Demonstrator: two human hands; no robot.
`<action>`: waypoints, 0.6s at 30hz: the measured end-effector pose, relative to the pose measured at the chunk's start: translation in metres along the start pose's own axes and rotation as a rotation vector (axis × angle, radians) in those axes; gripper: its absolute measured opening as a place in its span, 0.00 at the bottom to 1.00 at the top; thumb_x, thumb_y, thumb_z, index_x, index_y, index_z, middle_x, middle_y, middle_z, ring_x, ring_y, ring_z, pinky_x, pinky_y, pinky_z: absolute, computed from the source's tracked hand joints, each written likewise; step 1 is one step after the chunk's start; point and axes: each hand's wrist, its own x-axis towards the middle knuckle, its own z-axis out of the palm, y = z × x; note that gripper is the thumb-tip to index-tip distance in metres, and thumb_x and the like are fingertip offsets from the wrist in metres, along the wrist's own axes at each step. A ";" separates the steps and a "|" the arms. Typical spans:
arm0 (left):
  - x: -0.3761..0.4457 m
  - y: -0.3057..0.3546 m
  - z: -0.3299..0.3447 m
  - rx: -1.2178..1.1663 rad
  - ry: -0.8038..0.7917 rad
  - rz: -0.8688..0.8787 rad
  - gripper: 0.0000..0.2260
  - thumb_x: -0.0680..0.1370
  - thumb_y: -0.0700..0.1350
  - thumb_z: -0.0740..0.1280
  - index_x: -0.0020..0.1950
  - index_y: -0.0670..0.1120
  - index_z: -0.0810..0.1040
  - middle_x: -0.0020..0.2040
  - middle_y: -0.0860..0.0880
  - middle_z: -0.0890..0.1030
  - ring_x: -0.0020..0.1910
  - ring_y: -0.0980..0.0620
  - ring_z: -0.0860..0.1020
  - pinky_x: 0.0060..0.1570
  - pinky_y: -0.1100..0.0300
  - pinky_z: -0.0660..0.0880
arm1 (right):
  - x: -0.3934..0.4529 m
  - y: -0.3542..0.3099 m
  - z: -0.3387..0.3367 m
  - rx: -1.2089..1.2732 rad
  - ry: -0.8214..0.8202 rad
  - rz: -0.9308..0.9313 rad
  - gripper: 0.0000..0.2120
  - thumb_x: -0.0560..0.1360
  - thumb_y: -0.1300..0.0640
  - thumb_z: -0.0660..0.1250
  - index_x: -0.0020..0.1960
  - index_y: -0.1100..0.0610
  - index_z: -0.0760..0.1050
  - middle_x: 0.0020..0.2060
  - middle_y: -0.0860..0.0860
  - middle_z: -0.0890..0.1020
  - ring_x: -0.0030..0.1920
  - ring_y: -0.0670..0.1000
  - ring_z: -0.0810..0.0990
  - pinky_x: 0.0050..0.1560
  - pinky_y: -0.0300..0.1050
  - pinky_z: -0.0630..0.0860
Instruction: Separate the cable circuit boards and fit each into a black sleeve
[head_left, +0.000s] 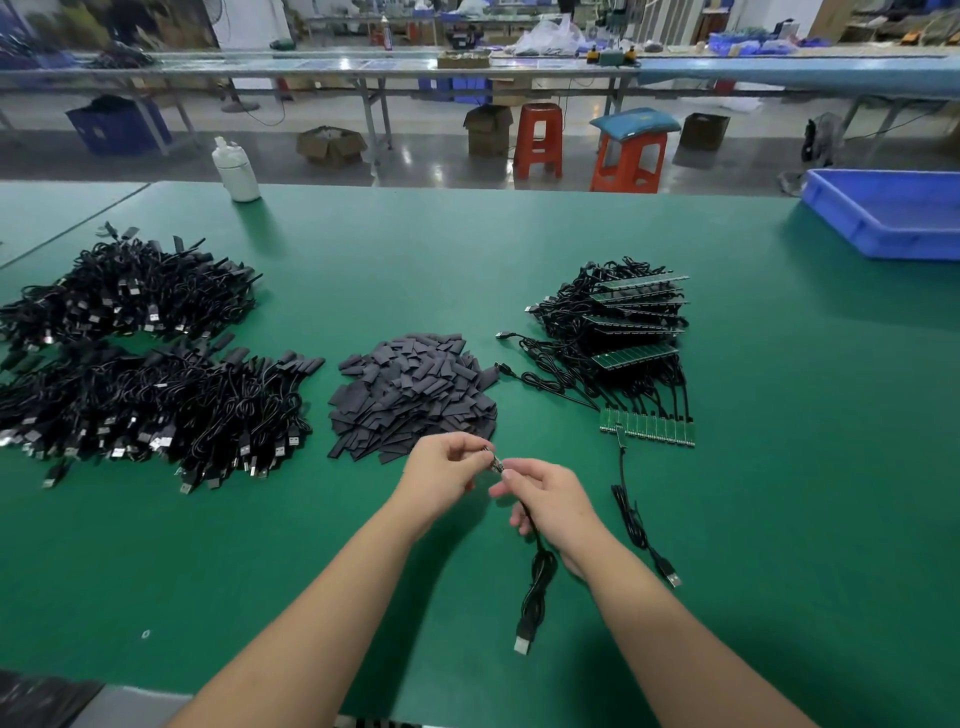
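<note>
Both hands meet just above the green table. My left hand (449, 467) pinches something small at its fingertips, largely hidden by the fingers. My right hand (545, 499) grips the black cable (540, 571) close to its board end (496, 462); the cable's USB plug (523, 644) hangs near the table. A heap of black sleeves (410, 395) lies just beyond the hands. To the right a strip of joined green circuit boards (649, 428) lies with its cables, and one separated board with its cable (631, 514) rests below it.
More board strips with cables (623, 327) are stacked at the right. Two large piles of black cables (156, 400) fill the left side. A white bottle (236, 169) stands at the far edge and a blue tray (893, 218) at the far right.
</note>
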 end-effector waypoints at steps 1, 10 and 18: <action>0.001 -0.005 0.000 0.095 0.013 0.017 0.03 0.76 0.40 0.71 0.47 0.45 0.85 0.32 0.53 0.80 0.27 0.57 0.70 0.31 0.65 0.69 | 0.003 0.003 0.001 -0.024 0.033 0.001 0.10 0.81 0.59 0.64 0.61 0.59 0.77 0.41 0.52 0.86 0.25 0.45 0.71 0.25 0.36 0.68; 0.015 -0.044 -0.057 0.818 0.432 0.134 0.13 0.79 0.51 0.66 0.61 0.49 0.80 0.55 0.50 0.78 0.53 0.51 0.75 0.52 0.54 0.76 | 0.009 0.019 -0.020 -0.082 0.102 0.026 0.04 0.78 0.57 0.68 0.51 0.55 0.81 0.43 0.52 0.86 0.26 0.44 0.70 0.27 0.39 0.68; 0.027 -0.079 -0.121 0.957 0.575 -0.081 0.15 0.81 0.50 0.63 0.62 0.45 0.81 0.60 0.42 0.77 0.59 0.41 0.70 0.57 0.48 0.70 | 0.007 0.027 -0.016 -0.207 0.036 -0.012 0.10 0.80 0.62 0.64 0.58 0.51 0.75 0.46 0.48 0.85 0.27 0.45 0.74 0.28 0.40 0.75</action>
